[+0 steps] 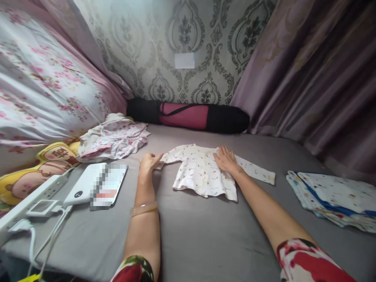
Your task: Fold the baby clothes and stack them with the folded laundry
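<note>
A small white baby shirt (195, 170) with a tiny scattered print lies spread on the grey sheet, its sleeves out to both sides. My left hand (149, 161) is closed at the cuff of the left-side sleeve, thumb toward the fabric; its other fingers are partly hidden. Flat on the shirt's upper right part, near the shoulder, rests my right hand (225, 159), fingers stretched out. Beyond it the other sleeve (257, 172) reaches to the right.
Crumpled clothes (114, 137) lie at the back left. Nearer are a phone (117, 184), a white power bank (85, 184) and a power strip (35, 199) with cables. Folded printed clothes (337, 196) are stacked at right. A black and pink long bag (185, 116) lies along the wall.
</note>
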`<action>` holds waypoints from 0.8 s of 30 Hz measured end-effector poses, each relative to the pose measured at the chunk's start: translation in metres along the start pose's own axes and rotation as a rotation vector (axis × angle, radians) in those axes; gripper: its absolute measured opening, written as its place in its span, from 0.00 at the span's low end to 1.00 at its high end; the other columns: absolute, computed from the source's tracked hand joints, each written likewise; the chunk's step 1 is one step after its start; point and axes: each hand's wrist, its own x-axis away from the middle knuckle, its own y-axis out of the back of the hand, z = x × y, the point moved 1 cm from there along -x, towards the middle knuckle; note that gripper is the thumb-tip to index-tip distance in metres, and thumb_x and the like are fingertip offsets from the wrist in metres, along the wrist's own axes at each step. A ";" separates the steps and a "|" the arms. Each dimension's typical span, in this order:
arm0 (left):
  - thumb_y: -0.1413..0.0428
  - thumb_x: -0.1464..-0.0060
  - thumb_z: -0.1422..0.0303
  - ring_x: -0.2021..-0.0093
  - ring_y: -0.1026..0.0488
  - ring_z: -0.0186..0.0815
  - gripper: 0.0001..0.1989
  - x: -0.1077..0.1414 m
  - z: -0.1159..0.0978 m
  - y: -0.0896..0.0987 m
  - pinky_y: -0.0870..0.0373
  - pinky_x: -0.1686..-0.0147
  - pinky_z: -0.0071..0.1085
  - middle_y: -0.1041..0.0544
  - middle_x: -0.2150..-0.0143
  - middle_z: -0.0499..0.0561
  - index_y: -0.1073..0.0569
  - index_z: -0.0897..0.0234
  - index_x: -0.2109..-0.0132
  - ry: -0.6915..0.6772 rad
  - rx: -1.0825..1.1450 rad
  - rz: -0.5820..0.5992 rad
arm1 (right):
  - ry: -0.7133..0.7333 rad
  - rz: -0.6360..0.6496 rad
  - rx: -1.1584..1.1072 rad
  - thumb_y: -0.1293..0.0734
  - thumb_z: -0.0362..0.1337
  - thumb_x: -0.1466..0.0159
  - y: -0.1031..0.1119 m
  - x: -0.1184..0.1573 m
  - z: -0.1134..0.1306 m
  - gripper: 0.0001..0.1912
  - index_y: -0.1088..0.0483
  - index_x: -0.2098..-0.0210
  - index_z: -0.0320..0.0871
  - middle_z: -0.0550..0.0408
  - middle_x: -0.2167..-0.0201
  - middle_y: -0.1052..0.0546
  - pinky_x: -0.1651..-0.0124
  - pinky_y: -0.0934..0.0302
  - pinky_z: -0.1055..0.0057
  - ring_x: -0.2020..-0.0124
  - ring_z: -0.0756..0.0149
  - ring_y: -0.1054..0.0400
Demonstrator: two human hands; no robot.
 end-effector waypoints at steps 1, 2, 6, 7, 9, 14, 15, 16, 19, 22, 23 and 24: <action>0.45 0.48 0.49 0.51 0.25 0.49 0.28 0.000 0.000 0.002 0.31 0.56 0.35 0.22 0.55 0.64 0.27 0.68 0.51 -0.007 0.008 0.042 | -0.022 0.006 -0.011 0.56 0.50 0.29 -0.004 -0.001 0.002 0.37 0.56 0.31 0.29 0.40 0.29 0.55 0.31 0.70 0.54 0.29 0.55 0.65; 0.43 0.50 0.48 0.54 0.24 0.48 0.29 0.001 0.000 0.004 0.30 0.60 0.34 0.21 0.58 0.62 0.27 0.69 0.52 -0.016 0.017 0.075 | -0.038 0.010 -0.020 0.57 0.50 0.29 -0.008 -0.002 0.002 0.37 0.56 0.30 0.29 0.41 0.29 0.55 0.31 0.70 0.53 0.29 0.55 0.65; 0.39 0.54 0.52 0.68 0.24 0.41 0.25 0.010 0.000 0.010 0.32 0.72 0.29 0.23 0.71 0.52 0.27 0.66 0.55 -0.053 0.024 0.152 | -0.039 0.000 -0.025 0.58 0.50 0.29 -0.017 -0.003 0.001 0.37 0.56 0.30 0.30 0.42 0.29 0.55 0.31 0.69 0.52 0.29 0.56 0.64; 0.39 0.55 0.54 0.70 0.24 0.40 0.23 0.012 0.000 0.010 0.33 0.74 0.28 0.24 0.73 0.50 0.27 0.65 0.56 -0.063 0.018 0.170 | -0.040 0.004 -0.024 0.58 0.50 0.30 -0.018 -0.003 0.000 0.37 0.57 0.30 0.30 0.42 0.29 0.56 0.31 0.69 0.52 0.29 0.56 0.64; 0.38 0.56 0.57 0.72 0.26 0.38 0.19 0.014 0.000 0.010 0.35 0.76 0.27 0.26 0.75 0.48 0.27 0.64 0.59 -0.068 -0.001 0.198 | -0.047 0.020 -0.023 0.58 0.50 0.30 -0.017 -0.004 0.000 0.37 0.57 0.30 0.30 0.42 0.28 0.56 0.31 0.70 0.52 0.29 0.56 0.65; 0.37 0.59 0.63 0.74 0.27 0.36 0.14 0.009 0.000 0.008 0.37 0.78 0.25 0.28 0.78 0.46 0.28 0.62 0.64 -0.062 -0.038 0.180 | -0.089 0.095 0.002 0.55 0.50 0.30 -0.005 -0.010 0.004 0.36 0.55 0.31 0.31 0.41 0.29 0.55 0.31 0.66 0.50 0.29 0.54 0.63; 0.37 0.59 0.64 0.74 0.27 0.36 0.13 0.009 0.000 0.008 0.37 0.78 0.25 0.28 0.78 0.45 0.28 0.62 0.65 -0.064 -0.040 0.178 | -0.097 0.102 0.019 0.54 0.49 0.30 -0.002 -0.012 0.008 0.35 0.53 0.31 0.30 0.39 0.29 0.53 0.32 0.65 0.49 0.30 0.53 0.60; 0.37 0.60 0.65 0.75 0.28 0.36 0.13 0.009 0.000 0.008 0.38 0.78 0.25 0.29 0.79 0.45 0.28 0.61 0.64 -0.066 -0.039 0.185 | -0.090 0.093 0.035 0.52 0.47 0.30 0.001 -0.014 0.013 0.34 0.50 0.32 0.30 0.38 0.30 0.51 0.32 0.64 0.48 0.30 0.52 0.59; 0.38 0.61 0.68 0.77 0.30 0.34 0.14 0.012 -0.001 0.010 0.40 0.80 0.25 0.32 0.82 0.43 0.28 0.62 0.63 -0.060 -0.016 0.224 | 0.048 0.006 0.023 0.51 0.43 0.30 0.008 -0.019 0.041 0.31 0.47 0.33 0.31 0.39 0.30 0.49 0.32 0.67 0.50 0.30 0.53 0.59; 0.40 0.60 0.70 0.79 0.33 0.33 0.12 0.016 -0.001 0.010 0.42 0.81 0.25 0.34 0.83 0.42 0.27 0.62 0.63 -0.051 0.005 0.236 | 0.228 0.028 -0.088 0.54 0.44 0.29 0.007 -0.023 0.079 0.31 0.52 0.31 0.34 0.44 0.29 0.53 0.31 0.70 0.53 0.29 0.57 0.64; 0.40 0.59 0.69 0.79 0.33 0.33 0.10 0.016 -0.001 0.009 0.42 0.81 0.25 0.35 0.84 0.42 0.27 0.62 0.65 -0.056 0.007 0.226 | 0.265 0.060 -0.117 0.54 0.45 0.29 0.005 -0.024 0.092 0.32 0.53 0.31 0.35 0.45 0.29 0.53 0.30 0.70 0.54 0.28 0.58 0.64; 0.40 0.59 0.69 0.78 0.32 0.34 0.08 0.016 -0.001 0.009 0.42 0.80 0.25 0.34 0.84 0.43 0.26 0.62 0.67 -0.066 0.009 0.215 | 0.291 0.085 -0.136 0.55 0.45 0.29 0.003 -0.026 0.104 0.32 0.54 0.30 0.35 0.46 0.28 0.54 0.30 0.70 0.55 0.28 0.59 0.65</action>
